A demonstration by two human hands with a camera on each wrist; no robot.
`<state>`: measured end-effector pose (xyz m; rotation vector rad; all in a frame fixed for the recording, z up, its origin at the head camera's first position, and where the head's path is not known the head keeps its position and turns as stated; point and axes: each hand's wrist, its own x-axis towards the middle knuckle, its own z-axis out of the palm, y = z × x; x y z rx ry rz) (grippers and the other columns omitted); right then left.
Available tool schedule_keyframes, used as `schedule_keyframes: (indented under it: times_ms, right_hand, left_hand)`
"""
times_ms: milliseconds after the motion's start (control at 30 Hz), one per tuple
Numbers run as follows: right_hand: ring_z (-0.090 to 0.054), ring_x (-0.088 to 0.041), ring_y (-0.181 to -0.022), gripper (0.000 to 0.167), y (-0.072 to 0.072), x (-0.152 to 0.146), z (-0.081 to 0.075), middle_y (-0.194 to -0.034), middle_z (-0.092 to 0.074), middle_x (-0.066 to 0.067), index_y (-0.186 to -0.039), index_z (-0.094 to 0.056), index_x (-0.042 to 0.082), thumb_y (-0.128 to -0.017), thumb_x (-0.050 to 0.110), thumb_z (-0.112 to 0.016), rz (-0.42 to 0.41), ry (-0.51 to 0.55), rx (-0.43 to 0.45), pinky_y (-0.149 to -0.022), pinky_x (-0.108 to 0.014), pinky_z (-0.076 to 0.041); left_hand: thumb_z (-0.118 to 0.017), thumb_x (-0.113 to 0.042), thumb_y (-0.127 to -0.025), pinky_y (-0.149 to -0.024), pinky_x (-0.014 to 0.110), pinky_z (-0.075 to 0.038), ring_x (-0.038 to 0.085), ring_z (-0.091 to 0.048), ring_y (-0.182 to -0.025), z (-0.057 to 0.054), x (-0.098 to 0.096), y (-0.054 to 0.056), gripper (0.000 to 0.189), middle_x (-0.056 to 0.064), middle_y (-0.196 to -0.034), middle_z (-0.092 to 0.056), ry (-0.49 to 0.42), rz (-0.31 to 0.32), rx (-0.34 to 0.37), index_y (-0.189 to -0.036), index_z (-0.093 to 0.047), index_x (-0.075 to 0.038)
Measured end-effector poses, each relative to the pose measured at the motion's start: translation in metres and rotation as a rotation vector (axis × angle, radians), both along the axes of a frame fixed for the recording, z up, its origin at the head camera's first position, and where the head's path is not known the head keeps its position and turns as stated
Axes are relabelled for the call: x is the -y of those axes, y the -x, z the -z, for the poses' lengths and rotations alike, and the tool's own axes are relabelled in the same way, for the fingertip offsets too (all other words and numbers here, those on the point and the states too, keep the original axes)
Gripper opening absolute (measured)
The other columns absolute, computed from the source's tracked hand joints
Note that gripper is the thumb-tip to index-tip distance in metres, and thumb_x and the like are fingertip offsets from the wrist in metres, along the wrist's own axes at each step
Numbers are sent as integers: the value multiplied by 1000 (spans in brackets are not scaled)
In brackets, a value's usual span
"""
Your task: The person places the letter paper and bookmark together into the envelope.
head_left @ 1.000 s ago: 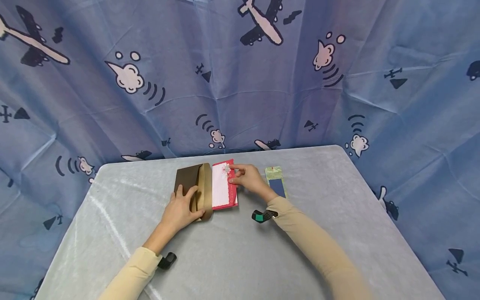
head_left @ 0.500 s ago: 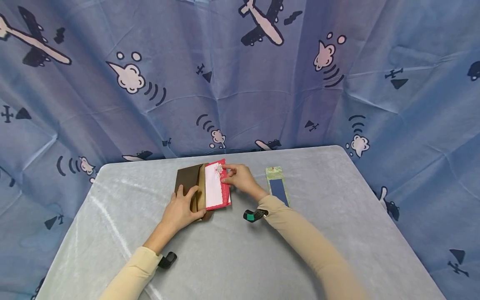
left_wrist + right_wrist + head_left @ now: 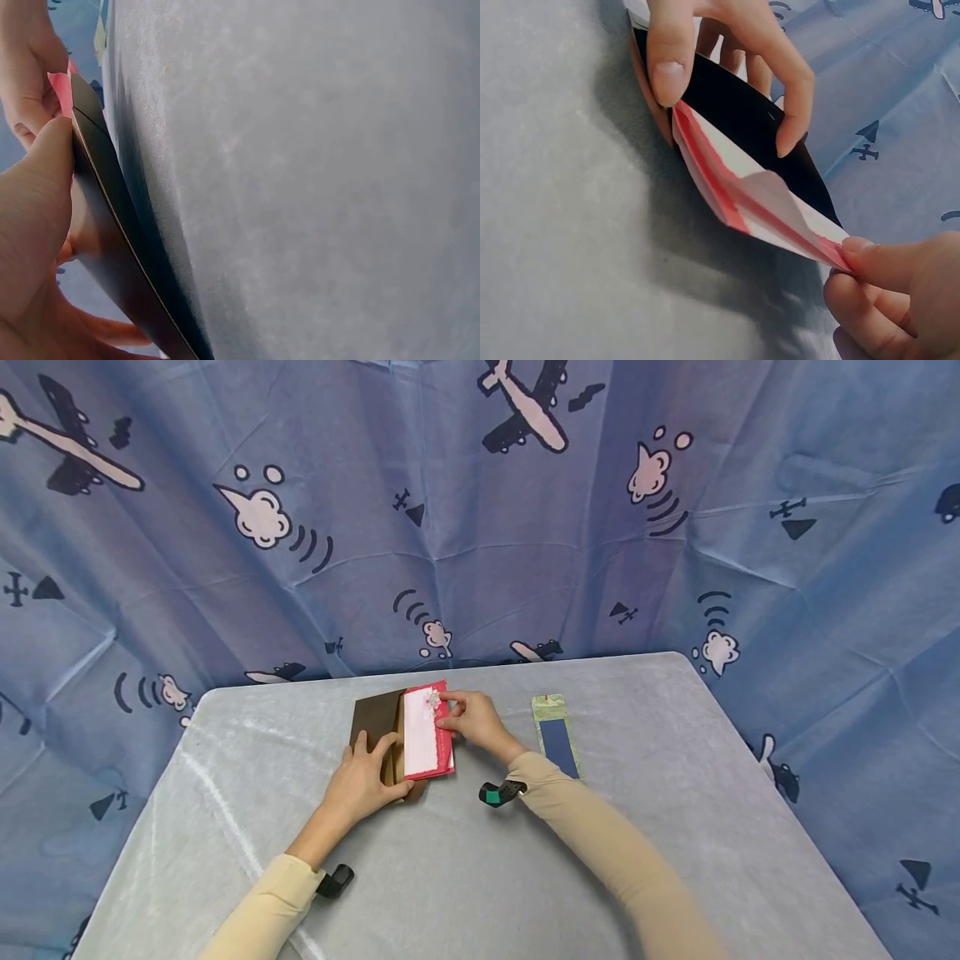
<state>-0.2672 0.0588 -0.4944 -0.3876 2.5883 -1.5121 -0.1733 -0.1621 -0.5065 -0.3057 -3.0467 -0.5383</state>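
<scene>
My left hand (image 3: 363, 785) holds a dark brown envelope (image 3: 373, 714) with a gold-tan inside, thumb on its near edge and fingers over its face. In the right wrist view the envelope's mouth (image 3: 735, 101) gapes dark between thumb and index finger. My right hand (image 3: 476, 724) pinches the right edge of a red-and-pale-pink greeting card (image 3: 420, 735) with a small flower ornament. The card's left end overlaps the envelope's mouth, its far edge hidden. Seen end-on in the right wrist view, the folded card (image 3: 731, 201) bows apart slightly, a loose leaf inside.
A green card with a dark blue panel (image 3: 558, 745) lies on the grey cloth-covered table (image 3: 450, 877), right of my right hand. Behind the table hangs a blue curtain (image 3: 525, 527) with airplane prints. Each wrist wears a dark band device (image 3: 501, 792).
My right hand has moved left with the greeting card, bringing it from beside the envelope to over its open mouth. The left hand has stayed on the envelope.
</scene>
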Motion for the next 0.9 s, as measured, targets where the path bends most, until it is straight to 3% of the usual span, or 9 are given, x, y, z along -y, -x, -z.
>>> schedule_keyframes:
  times_ms: [267,900]
  right_hand:
    - [-52,-6,-48,53,1,7,6,-68,-68,-7,-133,-63,6,-82,10,-79,2,-61,-35,-49,-19,-41]
    - [-48,-4,-51,53,-3,14,15,-62,-59,1,-133,-62,7,-84,15,-79,-39,-145,-136,-52,-18,-37]
  left_hand:
    - [-79,-51,-76,-81,64,-53,63,-47,-123,-1,0,0,79,40,-145,-38,1,-5,19,-143,-44,-24]
    - [-78,-51,-77,-83,64,-53,65,-49,-120,0,-1,-1,79,42,-144,-39,8,3,0,-143,-45,-22]
